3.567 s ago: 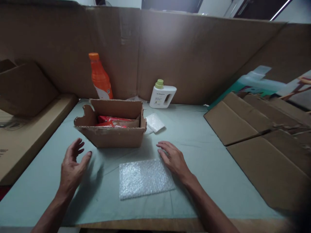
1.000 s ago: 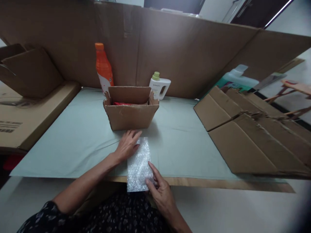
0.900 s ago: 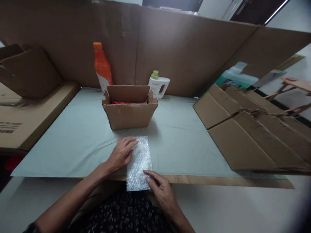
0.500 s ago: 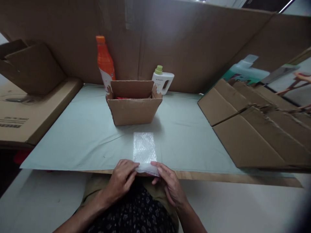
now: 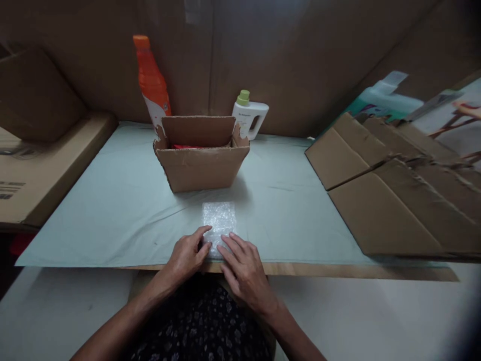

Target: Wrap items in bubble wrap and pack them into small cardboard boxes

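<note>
A piece of bubble wrap (image 5: 219, 215) lies flat on the pale green cloth near the table's front edge. My left hand (image 5: 188, 252) rests at its left side, thumb and index finger apart, fingertips touching the wrap. Over its lower right part lies my right hand (image 5: 243, 265), fingers stretched out and resting on it. Neither hand grips it. Whether anything is inside the wrap I cannot tell. Just beyond it stands an open cardboard box (image 5: 205, 168), with something red (image 5: 186, 147) showing inside.
Behind the box stand an orange bottle (image 5: 152, 80) and a white jug with a green cap (image 5: 250, 115). Cardboard boxes (image 5: 379, 210) fill the right side, with a teal bottle (image 5: 383, 100) behind them. At left lies a large flat carton (image 5: 56, 170) with another box on top.
The near edge of the bubble wrap, held up between both hands before, now lies down on the table. My fingers have moved forward onto the wrap and spread. The view has shifted slightly.
</note>
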The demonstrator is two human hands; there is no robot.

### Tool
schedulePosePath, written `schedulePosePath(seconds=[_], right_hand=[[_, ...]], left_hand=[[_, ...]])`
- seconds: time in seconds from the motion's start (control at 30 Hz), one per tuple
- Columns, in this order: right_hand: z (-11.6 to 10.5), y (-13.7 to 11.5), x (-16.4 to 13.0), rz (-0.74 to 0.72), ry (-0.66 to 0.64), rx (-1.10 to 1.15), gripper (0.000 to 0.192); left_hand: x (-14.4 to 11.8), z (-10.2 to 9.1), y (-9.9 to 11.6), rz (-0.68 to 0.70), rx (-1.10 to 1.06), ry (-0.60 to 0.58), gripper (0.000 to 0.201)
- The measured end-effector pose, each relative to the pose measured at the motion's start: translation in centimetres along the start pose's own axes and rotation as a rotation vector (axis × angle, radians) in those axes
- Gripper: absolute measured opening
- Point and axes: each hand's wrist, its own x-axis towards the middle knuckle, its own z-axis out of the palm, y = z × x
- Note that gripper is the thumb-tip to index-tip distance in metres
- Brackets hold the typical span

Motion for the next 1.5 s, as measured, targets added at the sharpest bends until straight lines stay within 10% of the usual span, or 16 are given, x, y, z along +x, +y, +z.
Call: schedulePosePath(seconds=[0.23, 0.4, 0.57, 0.77, 1.1, 1.3, 1.5], right_hand=[[0.5, 1.4, 1.4, -0.046, -0.119, 0.031, 0.036], [-0.9, 0.9, 2.2, 0.154, -0.223, 0.287, 0.028], [-1.0, 1.0, 2.6, 0.318, -0.180, 0.350, 0.025], [-1.5, 0.9, 2.7, 0.042, -0.144, 0.111, 0.045], [-0.1, 1.8, 2.8, 0.087, -0.099, -0.029, 0.035], [0.9, 3.7, 3.6, 0.373, 0.071, 0.326, 0.020], [1.3, 1.6, 4.0, 0.664, 0.049, 0.952, 0.023]], left_hand=[[-2.2, -0.1, -1.0, 0.340, 0.035, 0.266, 0.039], [-3.6, 0.2, -1.0, 0.554, 0.090, 0.200, 0.047], [-1.7, 0.5, -0.9, 0.361, 0.005, 0.153, 0.031], [0.7, 0.1, -1.0, 0.258, -0.032, 0.067, 0.035], [2.8, 0.6, -0.1, 0.099, 0.241, 0.097, 0.036], [1.2, 0.6, 0.0, -0.059, -0.399, 0.280, 0.054], [-1.2, 1.7, 2.3, -0.066, -0.904, -0.044, 0.048]])
